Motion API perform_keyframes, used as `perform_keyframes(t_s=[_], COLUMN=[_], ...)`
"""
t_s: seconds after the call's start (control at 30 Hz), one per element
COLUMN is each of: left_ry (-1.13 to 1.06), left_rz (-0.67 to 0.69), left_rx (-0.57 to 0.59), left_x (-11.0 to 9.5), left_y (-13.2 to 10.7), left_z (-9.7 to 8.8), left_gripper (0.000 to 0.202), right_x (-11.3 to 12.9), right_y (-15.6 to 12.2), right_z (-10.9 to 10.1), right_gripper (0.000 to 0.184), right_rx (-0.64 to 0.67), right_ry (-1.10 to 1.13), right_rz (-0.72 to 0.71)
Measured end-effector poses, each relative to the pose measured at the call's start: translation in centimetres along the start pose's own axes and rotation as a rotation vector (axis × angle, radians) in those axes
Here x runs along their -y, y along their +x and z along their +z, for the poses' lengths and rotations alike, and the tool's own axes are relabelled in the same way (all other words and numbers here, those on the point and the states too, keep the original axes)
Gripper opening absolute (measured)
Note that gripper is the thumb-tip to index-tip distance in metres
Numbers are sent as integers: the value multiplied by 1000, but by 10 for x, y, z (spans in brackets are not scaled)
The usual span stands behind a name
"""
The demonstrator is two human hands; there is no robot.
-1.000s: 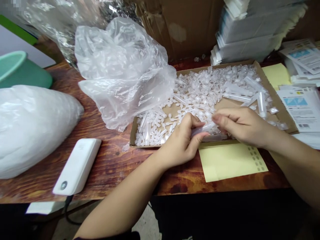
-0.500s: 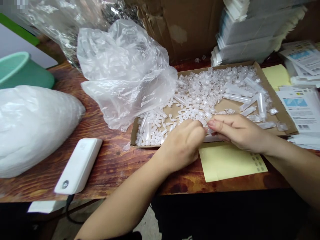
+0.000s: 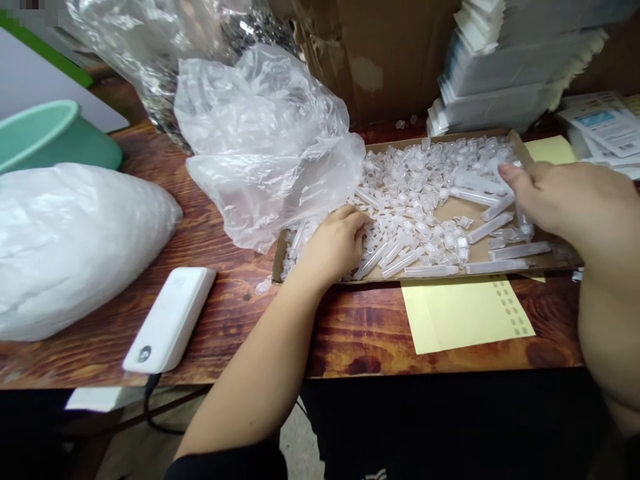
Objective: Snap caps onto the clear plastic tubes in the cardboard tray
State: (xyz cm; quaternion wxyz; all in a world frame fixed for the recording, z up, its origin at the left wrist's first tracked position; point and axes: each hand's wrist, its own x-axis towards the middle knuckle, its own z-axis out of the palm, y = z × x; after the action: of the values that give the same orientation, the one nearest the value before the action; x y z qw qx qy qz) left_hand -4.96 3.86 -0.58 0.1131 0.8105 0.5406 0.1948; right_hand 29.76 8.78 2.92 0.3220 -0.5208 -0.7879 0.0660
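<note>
A shallow cardboard tray (image 3: 450, 217) holds clear plastic caps (image 3: 415, 167), small white plastic pieces (image 3: 387, 227) and clear plastic tubes (image 3: 431, 271). Toward the tray's left end, my left hand (image 3: 336, 241) reaches in with curled fingers, its fingertips among the small white pieces. What those fingers hold, if anything, is hidden. Over the right end, beside several loose tubes, is my right hand (image 3: 560, 200), thumb pointing left and fingers mostly out of sight beneath it. Something translucent shows at the thumb tip, but its kind is unclear.
A crumpled clear plastic bag (image 3: 270, 147) overlaps the tray's left back. Left are a full white bag (image 3: 80, 247), a green basin (image 3: 65, 137) and a white power bank (image 3: 170, 320) with a cable. Stacked printed cards (image 3: 505, 80) stand behind; yellow paper (image 3: 465, 313) lies in front.
My hands were together over the tray's front edge and have moved apart. The left went left into the small white pieces; the right went right and back, over the tubes.
</note>
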Motion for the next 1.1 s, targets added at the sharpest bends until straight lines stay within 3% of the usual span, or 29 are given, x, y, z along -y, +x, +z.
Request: perform_keyframes(t_s=[0.1,0.17,0.27,0.4,0.5,0.6,0.77,0.9,1.0,1.1], left_ry=[-11,-18,-46,-101,-108,-87,-127,-493,-848,-1030], left_rz=[15,33,83,100,56,19,1,27,-16,-89], left_rx=[52,65,58,38,39,24,-170,-295,-246,-215], left_x=[-4,-5,-3,-1,-3,-4,-6,-18,-30,-38], left_y=[0,-1,-1,0,0,0,-2,-4,-5,-6], left_z=[4,5,5,6,7,8,5,3,6,10], left_gripper=[38,43,44,37,33,33,35,22,21,28], right_x=[25,59,107,142,149,143,111,94,92,93], right_y=[7,17,43,76,88,86,47,1,-21,-28], right_z=[13,31,69,119,137,130,83,47,34,30], right_gripper=[48,39,20,19,21,22,15,19,24,23], right_rx=[-100,33,344,583,617,568,403,285,226,151], right_ry=[-299,-290,-212,-266,-282,-271,-84,113,188,216], right_rz=[190,85,-132,-79,-15,-21,-147,-237,-245,-269])
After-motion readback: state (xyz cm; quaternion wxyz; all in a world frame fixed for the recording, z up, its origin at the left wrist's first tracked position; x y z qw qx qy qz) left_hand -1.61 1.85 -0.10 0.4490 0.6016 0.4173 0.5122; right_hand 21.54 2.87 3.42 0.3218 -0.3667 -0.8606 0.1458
